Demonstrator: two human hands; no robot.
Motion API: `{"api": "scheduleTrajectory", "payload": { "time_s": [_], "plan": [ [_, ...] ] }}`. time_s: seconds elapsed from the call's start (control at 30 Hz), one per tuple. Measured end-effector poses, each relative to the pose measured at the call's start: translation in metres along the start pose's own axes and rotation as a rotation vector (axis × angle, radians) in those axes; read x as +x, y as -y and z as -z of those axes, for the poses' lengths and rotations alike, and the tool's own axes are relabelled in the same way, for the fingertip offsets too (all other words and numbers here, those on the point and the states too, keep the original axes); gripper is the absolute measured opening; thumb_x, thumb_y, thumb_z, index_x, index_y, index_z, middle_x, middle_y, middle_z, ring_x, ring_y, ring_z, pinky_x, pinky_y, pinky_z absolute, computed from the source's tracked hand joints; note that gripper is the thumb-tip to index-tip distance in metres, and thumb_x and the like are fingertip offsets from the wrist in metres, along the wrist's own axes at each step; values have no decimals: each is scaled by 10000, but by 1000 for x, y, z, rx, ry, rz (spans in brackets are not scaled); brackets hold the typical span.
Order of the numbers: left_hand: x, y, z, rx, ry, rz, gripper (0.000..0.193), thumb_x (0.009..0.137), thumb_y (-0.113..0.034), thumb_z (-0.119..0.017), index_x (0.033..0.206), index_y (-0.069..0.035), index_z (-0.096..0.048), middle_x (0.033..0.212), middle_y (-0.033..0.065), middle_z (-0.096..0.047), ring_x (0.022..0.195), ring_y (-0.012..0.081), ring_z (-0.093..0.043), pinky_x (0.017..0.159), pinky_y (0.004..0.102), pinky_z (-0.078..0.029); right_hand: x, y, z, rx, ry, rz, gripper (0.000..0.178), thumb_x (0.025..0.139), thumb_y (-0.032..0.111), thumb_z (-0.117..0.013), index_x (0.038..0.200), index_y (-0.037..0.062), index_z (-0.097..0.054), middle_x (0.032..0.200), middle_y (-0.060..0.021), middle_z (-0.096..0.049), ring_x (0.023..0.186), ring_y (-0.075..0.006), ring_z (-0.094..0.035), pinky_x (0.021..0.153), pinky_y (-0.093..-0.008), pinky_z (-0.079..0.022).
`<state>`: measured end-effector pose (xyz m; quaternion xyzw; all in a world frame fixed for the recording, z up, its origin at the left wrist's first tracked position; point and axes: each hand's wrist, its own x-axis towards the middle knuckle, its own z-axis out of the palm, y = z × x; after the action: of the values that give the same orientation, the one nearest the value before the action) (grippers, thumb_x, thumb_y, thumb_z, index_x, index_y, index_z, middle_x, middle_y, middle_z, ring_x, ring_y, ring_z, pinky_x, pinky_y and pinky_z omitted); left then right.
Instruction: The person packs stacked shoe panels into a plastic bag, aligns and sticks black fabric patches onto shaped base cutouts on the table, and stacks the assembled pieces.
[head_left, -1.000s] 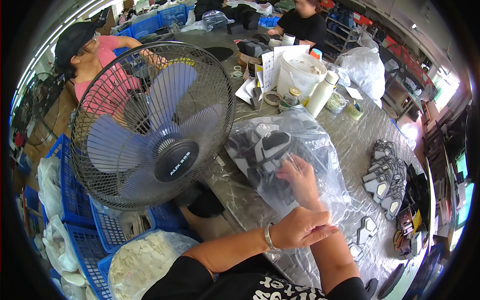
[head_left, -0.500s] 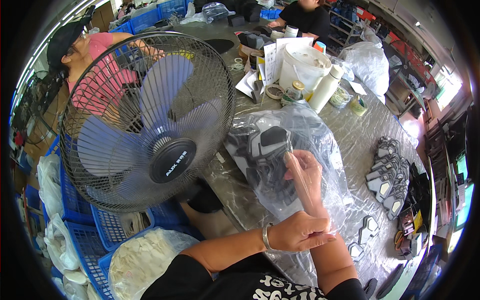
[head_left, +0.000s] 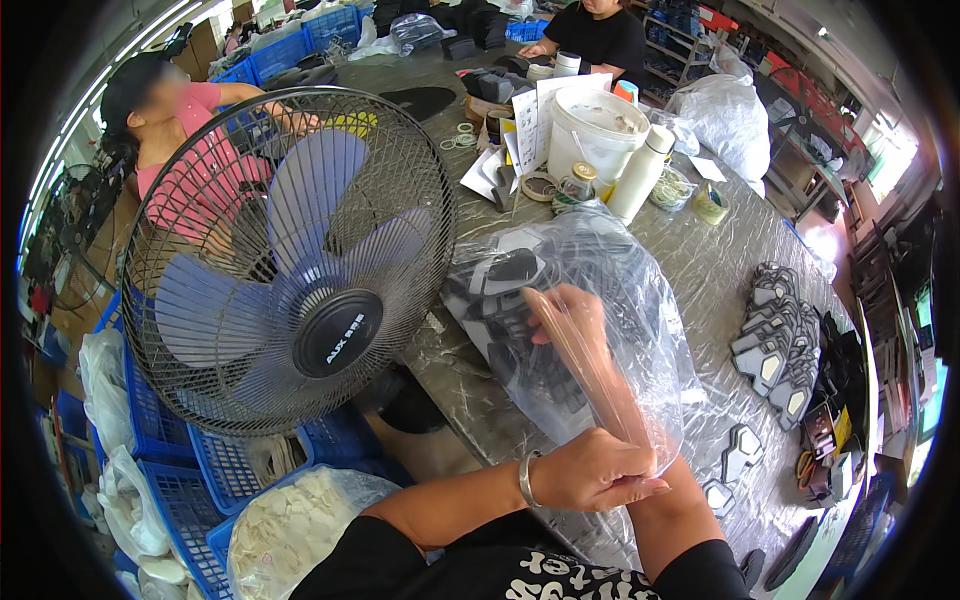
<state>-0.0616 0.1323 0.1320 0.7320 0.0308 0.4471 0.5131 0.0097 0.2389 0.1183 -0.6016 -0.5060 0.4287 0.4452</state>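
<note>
A: Head view first: we see our left hand [head_left: 597, 470] closed into a fist near our chest, fingers pressed together on the gathered mouth of a clear plastic bag [head_left: 590, 320]. A metal bracelet [head_left: 527, 478] sits on that wrist.

B: And our right hand [head_left: 570, 318]? We see it reaching forward, inside or under the film, we cannot tell which. Its fingers are curled against the dark grey and black parts [head_left: 520, 300] in the bag, but whether they actually clamp one we cannot tell.

A: The bag itself lies on the plastic-covered table [head_left: 690, 260], just right of the big standing fan [head_left: 290, 260], with its neck stretched back toward our fist.

B: Beyond it we see a white bucket [head_left: 592, 135], a white bottle [head_left: 641, 174] and rolls of tape [head_left: 711, 204]. To the right, a row of grey hexagonal pieces [head_left: 775, 335] lies well apart from the bag.

A: Across the table a person in a black shirt [head_left: 600, 35] is working, and a person in a pink shirt [head_left: 190, 140] sits behind the fan. Blue crates [head_left: 190, 470] stand below on our left.
</note>
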Motion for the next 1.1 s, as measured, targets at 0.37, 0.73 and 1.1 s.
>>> {"api": "scheduleTrajectory", "payload": {
  "time_s": [0.37,0.73,1.1],
  "plan": [
    [1,3,-2,16,38,-10,250,891,-135,-723,735,-71,-538,549,56,-474,454,225,-485,454,336,-342,3,0,-5,-478,-105,335,418,982,340,-545,1338,119,-559,707,-224,-652,739,-410,-653,659,-480,-494],
    [-4,2,3,343,-67,-106,253,824,-134,-779,823,-93,-529,519,35,-459,399,151,-382,408,285,-294,-48,-48,44,-549,40,712,535,874,155,-619,1381,56,-479,1199,-233,-593,1050,-391,-602,862,-435,-504],
    [-82,-13,-22,1023,-29,-235,286,790,-161,-715,1009,-32,-582,1069,146,-538,993,362,-521,856,489,-434,-341,-141,179,-510,-563,105,191,836,179,-748,746,23,-687,905,-83,-694,734,-264,-682,671,-347,-554]
  ]
}}
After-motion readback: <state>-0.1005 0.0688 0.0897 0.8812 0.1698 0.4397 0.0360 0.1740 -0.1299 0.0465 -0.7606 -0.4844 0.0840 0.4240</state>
